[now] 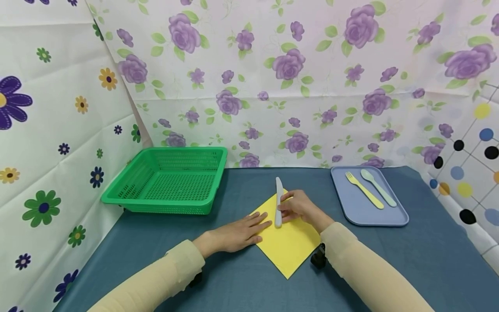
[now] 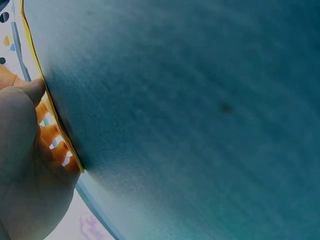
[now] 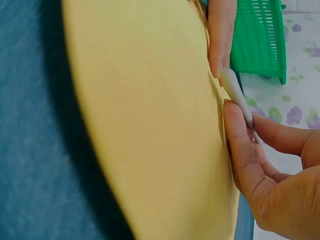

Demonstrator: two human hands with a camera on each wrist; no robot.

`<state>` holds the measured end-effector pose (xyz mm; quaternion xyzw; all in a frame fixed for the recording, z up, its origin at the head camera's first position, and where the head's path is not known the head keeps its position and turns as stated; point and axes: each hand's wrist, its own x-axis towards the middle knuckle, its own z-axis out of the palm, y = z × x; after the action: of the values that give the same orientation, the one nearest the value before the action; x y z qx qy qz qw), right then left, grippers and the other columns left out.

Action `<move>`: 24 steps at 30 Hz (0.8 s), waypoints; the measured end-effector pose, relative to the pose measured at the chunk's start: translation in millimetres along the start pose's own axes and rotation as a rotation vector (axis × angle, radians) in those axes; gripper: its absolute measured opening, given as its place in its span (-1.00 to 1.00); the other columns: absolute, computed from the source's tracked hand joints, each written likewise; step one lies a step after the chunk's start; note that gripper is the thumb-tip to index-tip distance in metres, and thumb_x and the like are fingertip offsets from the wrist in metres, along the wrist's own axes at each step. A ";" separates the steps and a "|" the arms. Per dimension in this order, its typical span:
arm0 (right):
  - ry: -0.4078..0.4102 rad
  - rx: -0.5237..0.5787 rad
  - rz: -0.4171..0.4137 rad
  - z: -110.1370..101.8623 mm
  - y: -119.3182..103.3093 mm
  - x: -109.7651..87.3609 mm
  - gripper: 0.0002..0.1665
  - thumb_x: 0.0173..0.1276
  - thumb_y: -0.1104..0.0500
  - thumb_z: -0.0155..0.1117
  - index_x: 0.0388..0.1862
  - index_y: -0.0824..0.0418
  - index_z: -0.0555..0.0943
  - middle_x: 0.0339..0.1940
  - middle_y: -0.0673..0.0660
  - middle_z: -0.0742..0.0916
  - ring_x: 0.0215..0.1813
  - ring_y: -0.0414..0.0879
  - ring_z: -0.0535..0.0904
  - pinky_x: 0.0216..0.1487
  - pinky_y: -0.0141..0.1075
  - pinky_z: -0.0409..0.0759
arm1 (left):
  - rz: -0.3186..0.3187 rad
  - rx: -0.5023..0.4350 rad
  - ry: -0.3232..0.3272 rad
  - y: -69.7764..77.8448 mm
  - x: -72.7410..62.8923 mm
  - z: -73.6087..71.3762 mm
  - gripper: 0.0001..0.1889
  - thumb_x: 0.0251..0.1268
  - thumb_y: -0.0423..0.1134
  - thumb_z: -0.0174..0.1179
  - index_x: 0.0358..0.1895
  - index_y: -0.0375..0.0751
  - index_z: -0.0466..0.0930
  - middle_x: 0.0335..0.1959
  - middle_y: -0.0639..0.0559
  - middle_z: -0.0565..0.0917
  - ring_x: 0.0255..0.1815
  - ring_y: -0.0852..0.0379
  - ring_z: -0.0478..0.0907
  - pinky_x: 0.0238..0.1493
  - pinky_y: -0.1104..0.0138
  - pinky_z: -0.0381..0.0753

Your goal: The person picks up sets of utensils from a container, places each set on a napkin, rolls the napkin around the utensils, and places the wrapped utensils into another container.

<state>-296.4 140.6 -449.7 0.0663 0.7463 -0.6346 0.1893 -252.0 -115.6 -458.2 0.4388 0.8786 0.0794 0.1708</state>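
Note:
A yellow square napkin (image 1: 287,251) lies with one corner pointing toward me. My left hand (image 1: 238,232) rests on its left side, palm down with fingers spread; the left wrist view shows the thumb (image 2: 34,90) at the yellow edge. Between the thumb and fingers of my right hand (image 1: 302,206) is a pale, whitish table knife (image 1: 279,193), held over the napkin with its blade pointing away from me. The right wrist view shows this pinch on the knife (image 3: 234,89), and the fingers reach down to the napkin's surface. Whether the knife touches the napkin, I cannot tell.
A green perforated basket (image 1: 163,201) stands at the back left. On the right, a blue-grey tray (image 1: 374,219) carries a yellow fork (image 1: 365,190) and a pale green spoon (image 1: 380,189). The blue tablecloth (image 1: 249,286) meets a flowered curtain (image 1: 257,125) behind.

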 end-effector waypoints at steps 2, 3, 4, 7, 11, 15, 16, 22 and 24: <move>0.002 -0.012 -0.003 0.9 1.3 1.3 -0.60 0.43 0.42 0.36 0.19 0.44 0.51 -0.32 0.33 0.73 -0.49 -0.03 0.73 -0.41 -0.16 0.78 | -0.001 0.002 -0.001 0.2 0.1 -0.6 -0.39 0.77 0.05 -0.22 0.73 0.09 -0.03 0.75 0.05 -0.12 0.74 -0.01 -0.22 0.67 0.05 -0.02; 0.007 -0.021 -0.006 1.5 2.0 2.0 -0.60 0.42 0.42 0.37 0.18 0.44 0.52 -0.34 0.33 0.73 -0.50 -0.03 0.72 -0.42 -0.17 0.78 | -0.001 0.004 -0.002 0.3 0.1 -0.8 -0.39 0.77 0.05 -0.22 0.73 0.09 -0.03 0.75 0.05 -0.12 0.74 -0.01 -0.22 0.67 0.05 -0.02; 0.011 -0.030 -0.007 2.1 2.8 3.1 -0.61 0.42 0.42 0.37 0.18 0.44 0.52 -0.37 0.33 0.73 -0.51 -0.03 0.72 -0.44 -0.17 0.78 | -0.003 0.004 -0.002 0.5 0.1 -1.0 -0.39 0.77 0.06 -0.21 0.73 0.09 -0.03 0.75 0.05 -0.12 0.74 -0.01 -0.22 0.67 0.05 -0.02; 0.030 -0.067 -0.007 4.9 3.6 4.6 -0.63 0.42 0.42 0.38 0.15 0.43 0.54 -0.41 0.32 0.73 -0.54 -0.04 0.70 -0.46 -0.18 0.77 | -0.009 0.004 -0.004 1.0 0.0 -1.4 -0.39 0.77 0.06 -0.22 0.73 0.10 -0.02 0.75 0.06 -0.12 0.74 0.00 -0.22 0.67 0.05 -0.02; 0.064 -0.125 -0.004 9.5 1.6 4.0 -0.67 0.42 0.41 0.39 0.11 0.41 0.57 -0.40 0.31 0.73 -0.55 -0.05 0.69 -0.46 -0.18 0.77 | -0.016 0.008 -0.003 0.7 0.5 -0.9 -0.40 0.77 0.06 -0.23 0.73 0.10 -0.03 0.75 0.06 -0.12 0.74 0.01 -0.22 0.67 0.06 -0.03; 0.097 -0.173 -0.003 13.3 -1.5 1.7 -0.72 0.42 0.40 0.39 0.06 0.40 0.59 -0.37 0.33 0.74 -0.53 -0.03 0.71 -0.44 -0.16 0.77 | -0.011 0.010 0.001 0.3 0.6 -0.2 -0.39 0.77 0.07 -0.23 0.72 0.09 -0.02 0.75 0.06 -0.12 0.74 0.00 -0.21 0.67 0.05 -0.02; 0.104 -0.181 -0.003 14.1 -2.3 1.1 -0.73 0.42 0.40 0.39 0.05 0.40 0.60 -0.37 0.34 0.74 -0.53 -0.02 0.72 -0.44 -0.16 0.77 | -0.010 0.011 0.003 0.2 0.6 0.1 -0.39 0.77 0.07 -0.23 0.72 0.09 -0.02 0.75 0.05 -0.11 0.74 -0.01 -0.21 0.66 0.04 -0.02; 0.122 -0.207 -0.005 16.7 -3.5 0.2 -0.78 0.42 0.40 0.39 0.00 0.40 0.61 -0.39 0.34 0.74 -0.55 -0.02 0.71 -0.46 -0.18 0.76 | -0.005 0.013 0.008 0.4 0.2 0.3 -0.39 0.77 0.08 -0.23 0.72 0.09 -0.01 0.75 0.05 -0.11 0.74 -0.01 -0.20 0.67 0.05 -0.02; 0.124 -0.213 -0.008 17.0 -2.7 1.0 -0.78 0.42 0.39 0.40 -0.01 0.40 0.60 -0.39 0.34 0.74 -0.57 -0.02 0.70 -0.47 -0.19 0.76 | -0.004 0.012 0.007 0.5 0.1 0.3 -0.39 0.77 0.07 -0.23 0.72 0.09 -0.02 0.75 0.04 -0.11 0.74 -0.01 -0.21 0.67 0.05 -0.03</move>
<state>-294.9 123.4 -449.6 0.0818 0.8199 -0.5473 0.1464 -251.6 -115.2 -458.3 0.4379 0.8805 0.0752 0.1651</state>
